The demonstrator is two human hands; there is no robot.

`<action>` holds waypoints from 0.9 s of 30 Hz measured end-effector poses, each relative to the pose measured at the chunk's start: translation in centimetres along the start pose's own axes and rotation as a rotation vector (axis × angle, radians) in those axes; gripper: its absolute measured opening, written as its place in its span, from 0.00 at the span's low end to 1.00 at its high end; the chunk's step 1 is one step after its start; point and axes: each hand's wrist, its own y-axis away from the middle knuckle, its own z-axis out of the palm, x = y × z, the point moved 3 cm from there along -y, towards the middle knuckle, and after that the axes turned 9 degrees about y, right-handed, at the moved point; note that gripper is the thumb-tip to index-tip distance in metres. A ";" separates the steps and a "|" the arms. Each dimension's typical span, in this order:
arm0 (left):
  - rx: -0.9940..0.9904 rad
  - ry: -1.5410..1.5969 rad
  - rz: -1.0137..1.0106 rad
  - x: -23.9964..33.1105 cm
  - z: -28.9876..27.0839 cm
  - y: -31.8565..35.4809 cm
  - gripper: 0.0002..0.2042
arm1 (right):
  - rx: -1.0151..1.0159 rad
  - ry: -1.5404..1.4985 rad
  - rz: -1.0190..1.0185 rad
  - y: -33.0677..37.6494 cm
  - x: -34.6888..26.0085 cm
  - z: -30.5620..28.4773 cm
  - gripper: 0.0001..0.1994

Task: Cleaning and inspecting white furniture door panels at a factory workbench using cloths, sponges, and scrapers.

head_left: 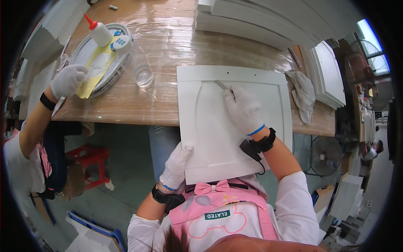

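A white cabinet door panel (210, 138) with a raised arched centre lies half on the wooden table, its near end overhanging toward me. My left hand (176, 164), in a white glove, grips the panel's lower left edge. My gloved right hand (244, 110) rests on the panel's upper part and holds a thin metal blade (221, 85), whose tip touches the groove near the top of the arch.
A co-worker's gloved hand (67, 80) at the left touches a yellow sheet on a round grey tray (110, 80), beside a red-tipped glue bottle (100, 32) and a clear cup (143, 74). Stacked white panels (260, 21) lie behind, a rag (304, 94) to the right, a red stool (90, 158) below.
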 end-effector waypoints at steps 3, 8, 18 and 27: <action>0.007 -0.053 0.036 -0.3 -0.2 -0.5 0.26 | -0.019 -0.097 0.000 -0.3 1.2 1.0 0.08; 0.047 -0.134 0.041 0.4 0.2 -0.4 0.26 | 0.006 0.057 -0.167 -2.2 2.5 0.6 0.05; 0.041 -0.147 0.029 0.6 0.0 -0.6 0.25 | 0.013 0.039 -0.529 -4.7 0.9 0.7 0.05; 0.018 -0.145 0.031 0.0 -0.7 -0.8 0.24 | -0.021 0.103 -0.523 -4.8 1.8 0.6 0.04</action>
